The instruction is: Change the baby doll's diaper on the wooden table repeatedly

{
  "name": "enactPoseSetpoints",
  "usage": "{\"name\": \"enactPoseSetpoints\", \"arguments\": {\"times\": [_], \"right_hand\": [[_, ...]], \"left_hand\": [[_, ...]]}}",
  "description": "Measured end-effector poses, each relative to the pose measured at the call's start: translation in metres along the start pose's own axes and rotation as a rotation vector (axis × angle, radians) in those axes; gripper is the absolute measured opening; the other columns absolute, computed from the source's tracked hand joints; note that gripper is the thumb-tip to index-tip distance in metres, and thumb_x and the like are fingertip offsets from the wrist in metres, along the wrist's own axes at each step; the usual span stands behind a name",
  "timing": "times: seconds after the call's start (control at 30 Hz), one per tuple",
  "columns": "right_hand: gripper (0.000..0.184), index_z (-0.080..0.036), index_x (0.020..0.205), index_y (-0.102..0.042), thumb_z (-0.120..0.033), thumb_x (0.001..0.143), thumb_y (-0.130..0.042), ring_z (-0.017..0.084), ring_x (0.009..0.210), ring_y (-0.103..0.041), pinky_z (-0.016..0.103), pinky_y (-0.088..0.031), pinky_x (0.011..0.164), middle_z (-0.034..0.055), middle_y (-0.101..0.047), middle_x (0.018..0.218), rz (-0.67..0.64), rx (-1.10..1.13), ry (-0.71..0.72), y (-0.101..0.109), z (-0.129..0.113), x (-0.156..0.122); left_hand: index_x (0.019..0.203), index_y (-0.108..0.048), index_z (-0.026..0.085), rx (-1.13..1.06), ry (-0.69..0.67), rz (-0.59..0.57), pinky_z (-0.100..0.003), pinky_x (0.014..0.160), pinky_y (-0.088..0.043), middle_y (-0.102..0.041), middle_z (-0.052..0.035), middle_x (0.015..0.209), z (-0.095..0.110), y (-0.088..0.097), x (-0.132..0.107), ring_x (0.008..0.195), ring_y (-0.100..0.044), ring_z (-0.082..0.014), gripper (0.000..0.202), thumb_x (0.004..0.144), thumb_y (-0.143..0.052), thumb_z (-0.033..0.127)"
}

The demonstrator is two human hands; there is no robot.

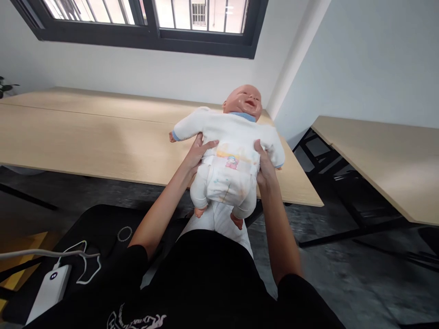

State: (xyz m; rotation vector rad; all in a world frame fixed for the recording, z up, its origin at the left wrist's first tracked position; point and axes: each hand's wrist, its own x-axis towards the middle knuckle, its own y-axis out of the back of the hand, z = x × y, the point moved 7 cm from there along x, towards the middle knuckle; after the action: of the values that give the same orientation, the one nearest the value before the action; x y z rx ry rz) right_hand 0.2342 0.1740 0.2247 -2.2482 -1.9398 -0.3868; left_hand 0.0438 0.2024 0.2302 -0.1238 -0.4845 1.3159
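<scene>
A baby doll point(228, 132) in a white top with blue collar and cuffs is held face up between my two hands. Around its hips sits a diaper point(228, 183) with a printed cartoon figure at the waist. My left hand point(199, 153) grips the doll's side at the waist, thumb on the front. On the opposite side my right hand point(265, 162) holds it the same way. Its head and back are over the table point(130, 146), while the feet hang past the front edge above my legs. Whether its back touches the tabletop I cannot tell.
At the lower left a black chair seat point(92, 228) carries a white power bank point(51, 288), a cable point(84, 260) and a bracelet point(125, 234). A second table point(384, 160) stands to the right across a gap. Wall and window point(151, 27) are behind.
</scene>
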Motion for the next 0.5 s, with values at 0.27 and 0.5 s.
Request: {"name": "enactPoseSetpoints", "arguments": {"times": [0.27, 0.5], "right_hand": [[0.074, -0.019, 0.129, -0.061, -0.067, 0.073, -0.073, 0.03, 0.134, -0.053, 0.044, -0.056, 0.105, 0.0112, -0.066, 0.129, 0.246, 0.387, 0.064, 0.041, -0.019, -0.053], [0.045, -0.024, 0.11, -0.071, -0.039, 0.069, -0.082, 0.021, 0.126, -0.059, 0.038, -0.05, 0.11, 0.0009, -0.073, 0.11, 0.576, 0.456, 0.095, 0.062, -0.022, -0.136]], "left_hand": [[0.118, -0.056, 0.023, 0.065, -0.061, -0.056, -0.043, 0.091, -0.059, -0.066, -0.0078, 0.119, 0.043, -0.027, -0.05, 0.12, -0.064, -0.0324, 0.06, 0.068, -0.087, 0.034], [0.118, -0.064, 0.018, 0.085, 0.116, -0.218, -0.045, 0.092, -0.059, -0.071, -0.0104, 0.119, 0.042, -0.052, -0.112, 0.113, -0.068, -0.0352, 0.065, 0.063, -0.09, 0.039]]}}
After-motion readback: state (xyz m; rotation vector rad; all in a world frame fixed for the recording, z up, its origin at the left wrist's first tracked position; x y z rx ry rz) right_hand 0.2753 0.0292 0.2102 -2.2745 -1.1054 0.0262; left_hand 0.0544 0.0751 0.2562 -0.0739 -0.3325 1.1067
